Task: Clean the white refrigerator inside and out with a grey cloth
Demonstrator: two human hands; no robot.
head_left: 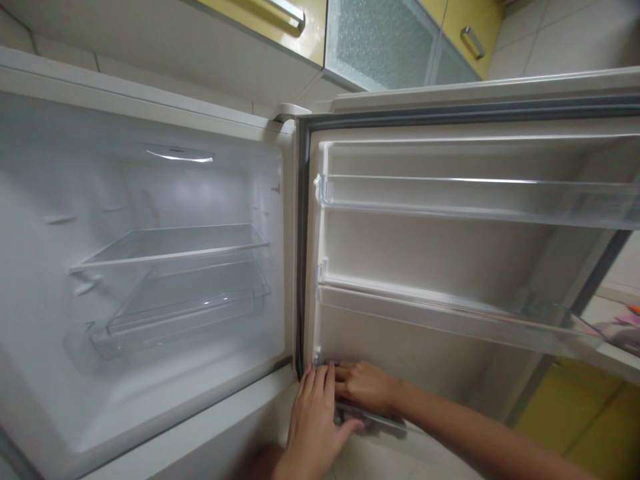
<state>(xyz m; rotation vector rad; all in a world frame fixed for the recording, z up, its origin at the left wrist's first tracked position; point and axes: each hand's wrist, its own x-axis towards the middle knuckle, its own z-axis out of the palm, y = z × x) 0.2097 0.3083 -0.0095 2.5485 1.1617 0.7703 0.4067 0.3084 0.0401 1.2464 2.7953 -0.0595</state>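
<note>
An empty white fridge stands open, its cavity on the left and its door swung out to the right. My left hand lies flat with fingers stretched against the door's bottom edge, near the dark rubber seal. My right hand reaches in from the right, fingers curled on the lowest clear door bin right beside the left hand. What the right fingers grip is partly hidden.
Two clear door bins span the door. Inside the cavity are a glass shelf and a clear drawer. Yellow cabinets and a frosted glass door hang above. A counter edge shows far right.
</note>
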